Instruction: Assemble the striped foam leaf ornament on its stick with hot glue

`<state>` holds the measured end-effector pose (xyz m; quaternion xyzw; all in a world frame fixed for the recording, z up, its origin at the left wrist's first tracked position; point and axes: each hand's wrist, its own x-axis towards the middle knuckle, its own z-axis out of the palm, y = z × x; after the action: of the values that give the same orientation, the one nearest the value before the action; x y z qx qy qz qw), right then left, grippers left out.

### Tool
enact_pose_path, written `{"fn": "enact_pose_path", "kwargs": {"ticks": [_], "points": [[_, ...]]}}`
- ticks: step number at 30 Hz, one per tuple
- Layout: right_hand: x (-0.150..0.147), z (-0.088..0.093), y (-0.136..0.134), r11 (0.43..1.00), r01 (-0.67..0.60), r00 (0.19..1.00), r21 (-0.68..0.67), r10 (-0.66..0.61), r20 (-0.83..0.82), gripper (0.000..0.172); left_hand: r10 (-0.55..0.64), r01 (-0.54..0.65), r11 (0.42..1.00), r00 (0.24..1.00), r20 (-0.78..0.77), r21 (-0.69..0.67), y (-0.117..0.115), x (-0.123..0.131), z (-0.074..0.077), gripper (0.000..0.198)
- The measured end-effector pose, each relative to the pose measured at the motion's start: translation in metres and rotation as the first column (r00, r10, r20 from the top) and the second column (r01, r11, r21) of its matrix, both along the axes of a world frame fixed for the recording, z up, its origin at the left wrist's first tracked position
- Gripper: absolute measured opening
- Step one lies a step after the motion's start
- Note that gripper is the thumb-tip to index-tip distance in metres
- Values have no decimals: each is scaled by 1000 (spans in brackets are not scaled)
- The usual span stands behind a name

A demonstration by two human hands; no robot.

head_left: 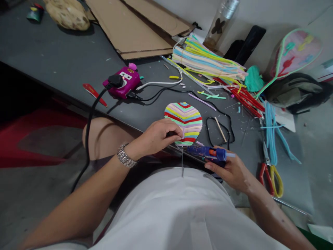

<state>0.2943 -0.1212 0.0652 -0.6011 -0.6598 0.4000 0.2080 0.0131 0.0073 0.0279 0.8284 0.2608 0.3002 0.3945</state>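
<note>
A rounded piece covered in striped pipe cleaners [184, 119], in red, yellow, green, blue, pink and lilac, lies at the table's front edge. My left hand [162, 135] pinches at its lower part, thumb and forefinger at a short lilac strip. A thin wire [182, 163] hangs down from the piece's lower end toward my shirt. My right hand [229, 170] is wrapped round a blue hot glue gun [208, 152] with a glue stick out of its back. The gun's nozzle points left, close under the piece's lower edge; I cannot tell if it touches.
A purple power adapter [123, 82] with cords stands left of the piece, near a red cutter [95, 94]. Bundled pipe cleaners [208, 59], cardboard [135, 31] and a clear bottle [221, 22] lie behind. Scissors [270, 177] and blue pipe cleaners [271, 139] are at right.
</note>
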Motion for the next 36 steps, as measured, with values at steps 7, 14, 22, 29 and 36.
{"fn": "enact_pose_path", "kwargs": {"ticks": [7,14,22,29,36], "points": [[-3,10,2,997,-71,996,-30,73,55,31,8,-8,1000,1000,-3,-13,0,0,-2,12],[-2,6,2,999,-42,998,-28,43,35,31,0,0,1000,1000,10,-12,0,1,-2,10],[0,5,2,998,-59,997,-33,60,40,30,5,-5,1000,1000,7,-22,0,1,-2,10],[-2,12,3,995,-94,993,-39,97,66,32,2,-2,1000,1000,21,-18,0,1,-2,10],[-4,12,7,995,-96,990,8,95,102,33,6,-6,1000,1000,15,-16,1,0,-2,9]]}}
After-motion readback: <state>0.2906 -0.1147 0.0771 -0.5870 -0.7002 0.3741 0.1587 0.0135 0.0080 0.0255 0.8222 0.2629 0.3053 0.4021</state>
